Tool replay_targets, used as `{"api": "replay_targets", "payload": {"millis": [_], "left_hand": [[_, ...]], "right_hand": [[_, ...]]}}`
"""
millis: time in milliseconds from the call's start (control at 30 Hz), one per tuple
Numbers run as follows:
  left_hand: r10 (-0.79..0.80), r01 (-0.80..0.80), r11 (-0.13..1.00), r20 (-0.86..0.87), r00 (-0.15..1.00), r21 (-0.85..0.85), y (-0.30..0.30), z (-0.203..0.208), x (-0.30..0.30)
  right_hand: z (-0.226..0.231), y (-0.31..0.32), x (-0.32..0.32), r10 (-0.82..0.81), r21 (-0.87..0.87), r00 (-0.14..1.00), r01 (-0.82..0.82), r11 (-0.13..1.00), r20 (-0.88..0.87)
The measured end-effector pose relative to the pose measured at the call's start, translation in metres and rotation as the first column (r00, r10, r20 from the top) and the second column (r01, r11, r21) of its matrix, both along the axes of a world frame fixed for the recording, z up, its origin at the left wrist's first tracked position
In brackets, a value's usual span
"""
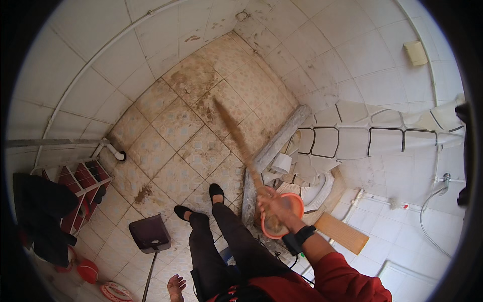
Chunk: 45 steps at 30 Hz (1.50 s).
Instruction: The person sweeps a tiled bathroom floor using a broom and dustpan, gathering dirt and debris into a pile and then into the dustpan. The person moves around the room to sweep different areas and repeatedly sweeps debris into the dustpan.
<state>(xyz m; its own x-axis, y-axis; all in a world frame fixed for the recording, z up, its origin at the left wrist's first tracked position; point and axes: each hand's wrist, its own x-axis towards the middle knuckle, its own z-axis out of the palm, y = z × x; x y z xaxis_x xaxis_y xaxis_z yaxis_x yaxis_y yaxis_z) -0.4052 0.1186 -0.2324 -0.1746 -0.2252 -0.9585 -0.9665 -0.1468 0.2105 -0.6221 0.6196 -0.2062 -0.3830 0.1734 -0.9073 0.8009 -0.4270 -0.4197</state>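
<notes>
My right hand point(274, 205) is wrapped round the near end of a long straw broom point(234, 128). The broom slants away to the far left, and its tip is over the stained floor tiles point(201, 146); motion smears it, so I cannot tell if it touches. Low at the front, my left hand point(176, 286) hangs with its fingers apart and nothing in them. Nearest to it is a dark long-handled dustpan point(150, 234), standing on the floor to the left of my feet. Beneath my right forearm sits an orange basin point(302, 207), partly covered by the hand.
A raised stone ledge point(282, 138) borders a squat toilet point(322, 194) on the right, behind a patterned curtain point(352, 136). A wooden board point(342, 233) lies near my right elbow. Left are a white pipe point(114, 151), a shoe rack point(83, 189) and a red bucket point(88, 272).
</notes>
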Motion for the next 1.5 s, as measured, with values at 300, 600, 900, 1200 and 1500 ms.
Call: {"api": "replay_targets", "payload": {"millis": [300,600,900,1200,1500], "left_hand": [[-0.08,0.08,0.997,0.019,0.997,0.002,0.033,0.008,-0.027],[-0.056,0.057,0.998,0.019,0.998,-0.015,0.028,0.002,-0.003],[0.015,-0.013,0.998,-0.03,0.999,0.065,0.009,-0.029,0.03],[0.035,-0.022,0.99,-0.089,0.995,0.138,-0.079,-0.03,0.101],[-0.009,0.041,0.985,-0.193,0.981,0.165,-0.183,-0.042,0.11]], "right_hand": [[-0.048,0.167,-0.071,-0.172,0.13,0.983,0.179,0.975,-0.059],[-0.145,0.129,-0.001,0.088,0.447,0.986,-0.143,0.883,0.14],[-0.108,0.031,0.048,0.158,0.261,0.943,-0.239,0.935,0.294],[-0.082,-0.119,0.088,0.043,0.104,0.945,-0.08,0.991,0.324],[-0.005,-0.221,0.137,0.008,-0.046,0.989,-0.001,0.999,0.149]]}}
